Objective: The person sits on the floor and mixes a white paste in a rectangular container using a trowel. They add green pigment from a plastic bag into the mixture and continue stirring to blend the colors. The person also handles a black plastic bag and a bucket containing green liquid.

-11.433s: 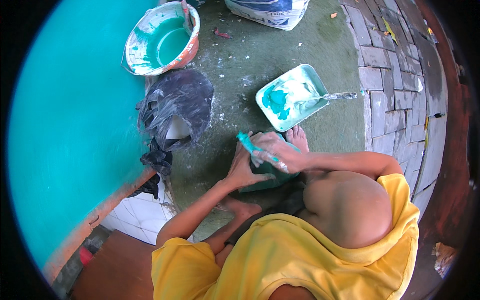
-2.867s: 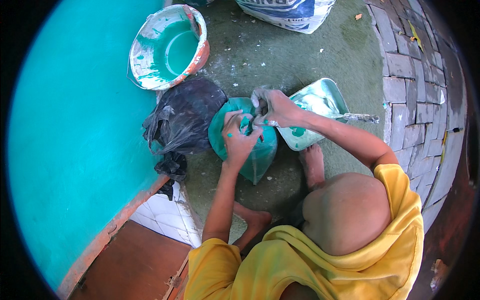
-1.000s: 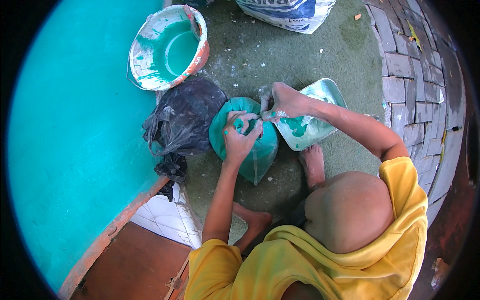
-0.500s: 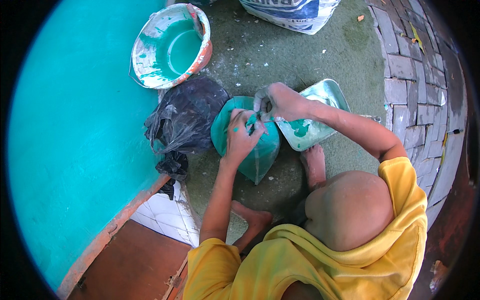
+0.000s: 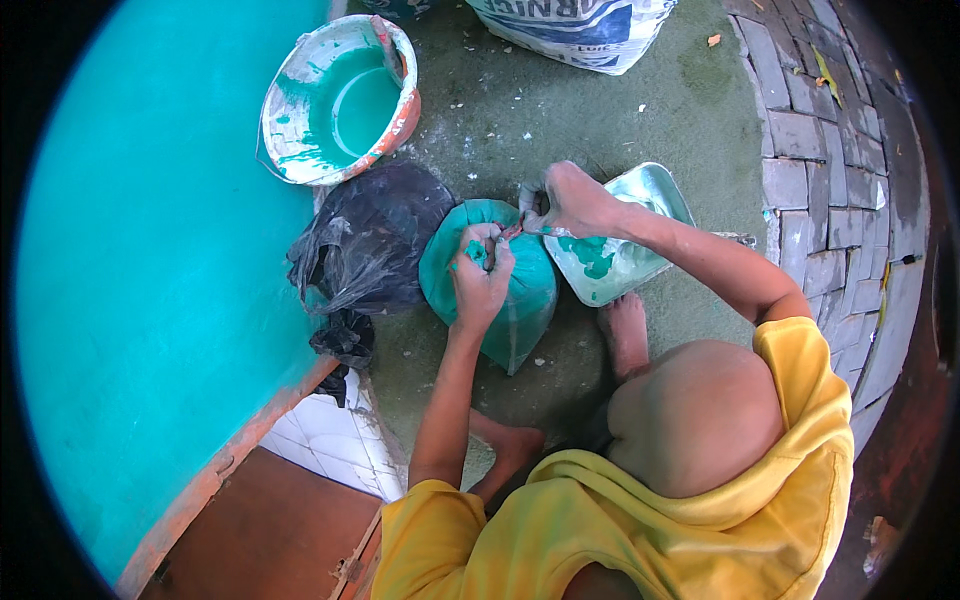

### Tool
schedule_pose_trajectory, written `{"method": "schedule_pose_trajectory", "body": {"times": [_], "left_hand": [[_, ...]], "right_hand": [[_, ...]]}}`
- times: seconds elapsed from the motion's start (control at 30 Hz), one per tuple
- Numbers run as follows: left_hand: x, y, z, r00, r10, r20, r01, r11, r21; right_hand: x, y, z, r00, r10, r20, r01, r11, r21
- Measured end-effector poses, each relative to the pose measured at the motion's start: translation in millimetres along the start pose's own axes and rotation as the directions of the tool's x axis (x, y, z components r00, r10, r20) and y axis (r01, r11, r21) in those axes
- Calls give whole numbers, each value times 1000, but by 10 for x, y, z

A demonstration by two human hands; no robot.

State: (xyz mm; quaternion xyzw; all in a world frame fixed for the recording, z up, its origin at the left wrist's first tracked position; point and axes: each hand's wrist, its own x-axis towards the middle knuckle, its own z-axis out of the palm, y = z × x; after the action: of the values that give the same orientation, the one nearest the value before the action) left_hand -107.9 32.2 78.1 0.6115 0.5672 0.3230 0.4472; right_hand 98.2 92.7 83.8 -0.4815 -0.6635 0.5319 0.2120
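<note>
A clear plastic bag [image 5: 525, 300] bulging with green paint stands on the ground in front of me. My left hand [image 5: 482, 285] is closed around the bag's gathered neck, and green paint smears its fingers. Just to the right, my right hand [image 5: 575, 200] is pinched shut at the level of the bag's top. A thin reddish-brown strip shows between the two hands, too small to identify. Beneath my right forearm lies a shallow paint tray [image 5: 655, 186] with a green puddle and whitish streaks in it.
A bulging black plastic bag [image 5: 395, 235] touches the green one on the left. Behind it sits a paint-stained bucket [image 5: 405, 120] of green paint, against the turquoise wall [image 5: 170, 240]. At the far side is a white-and-blue sack [image 5: 580, 30]. Grey pavers [image 5: 800, 180] border the right.
My right hand has drawn slightly right, away from my left, and the strip between them shows more. My left hand keeps its hold on the bag's neck.
</note>
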Motion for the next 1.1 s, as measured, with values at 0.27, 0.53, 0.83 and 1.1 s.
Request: {"method": "schedule_pose_trajectory", "body": {"times": [0.27,0.53,0.83,1.1], "left_hand": [[50,-98,9,979,202,-11,-202,973,-111],[46,33,-9,973,228,46,-209,944,-255],[11,30,-39,984,70,166,-27,968,-251],[-6,-53,-34,970,167,176,-134,974,-182]], "right_hand": [[-56,112,25,999,-50,0,49,989,143],[-208,-197,100,985,1,-174,34,980,197],[-179,-251,311,977,-168,-130,176,983,52],[-73,-212,413,973,-170,-159,180,982,54]]}}
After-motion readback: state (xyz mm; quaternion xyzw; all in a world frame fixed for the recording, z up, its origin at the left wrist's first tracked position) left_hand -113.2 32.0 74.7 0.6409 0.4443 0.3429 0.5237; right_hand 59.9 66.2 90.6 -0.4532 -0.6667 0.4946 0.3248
